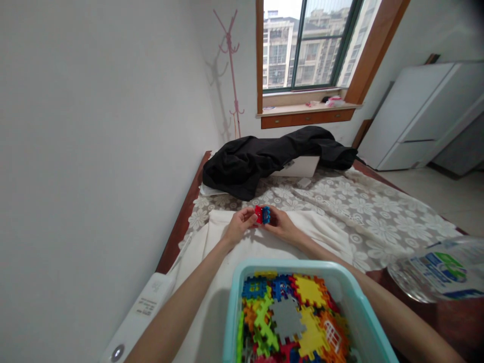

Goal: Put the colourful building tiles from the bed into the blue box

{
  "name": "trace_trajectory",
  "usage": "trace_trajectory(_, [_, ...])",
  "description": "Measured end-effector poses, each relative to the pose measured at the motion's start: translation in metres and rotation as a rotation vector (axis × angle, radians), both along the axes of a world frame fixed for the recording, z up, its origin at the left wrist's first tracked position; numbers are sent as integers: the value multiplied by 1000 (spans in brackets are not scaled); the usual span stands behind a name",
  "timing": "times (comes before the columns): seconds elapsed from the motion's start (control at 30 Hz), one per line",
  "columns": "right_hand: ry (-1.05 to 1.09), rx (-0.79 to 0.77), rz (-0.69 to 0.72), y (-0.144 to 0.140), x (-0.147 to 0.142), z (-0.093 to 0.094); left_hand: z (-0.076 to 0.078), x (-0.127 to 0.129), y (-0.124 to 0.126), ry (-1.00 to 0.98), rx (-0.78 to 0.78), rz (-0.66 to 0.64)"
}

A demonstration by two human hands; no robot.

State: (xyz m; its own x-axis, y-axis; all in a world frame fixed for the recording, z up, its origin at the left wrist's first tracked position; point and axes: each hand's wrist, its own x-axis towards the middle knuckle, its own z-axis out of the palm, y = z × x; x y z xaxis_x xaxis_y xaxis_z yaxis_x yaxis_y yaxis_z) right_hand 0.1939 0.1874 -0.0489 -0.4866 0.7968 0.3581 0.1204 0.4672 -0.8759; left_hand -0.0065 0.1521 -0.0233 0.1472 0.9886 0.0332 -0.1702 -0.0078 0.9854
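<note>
Beyond the tub, over the white cloth, my two hands meet on a small joined pair of toothed plastic building pieces. My left hand pinches the red piece between thumb and fingers. From the other side, my right hand grips the blue piece. Red and blue touch each other; how they interlock is too small to tell. Nearer to me stands a light-blue plastic tub with many loose toothed pieces, among them a grey piece and a yellow piece.
A clear plastic bottle lies at the right. Behind my hands, black cloth covers part of a white box on the flowered bedspread. A white device sits at the left by the wall. A pink coat stand rises behind.
</note>
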Motion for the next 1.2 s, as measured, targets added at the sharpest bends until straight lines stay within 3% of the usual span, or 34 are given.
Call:
trace_trajectory(0.53, [-163, 149, -38, -2, 2, 0, -3, 2, 1, 39, 19, 17])
trace_trajectory(0.83, [-306, 236, -119, -5, 1, 1, 4, 4, -2, 85, 25, 18])
trace_trajectory(1.2, [-291, 234, -86, -4, 1, -2, 4, 1, -1, 80, -7, -29])
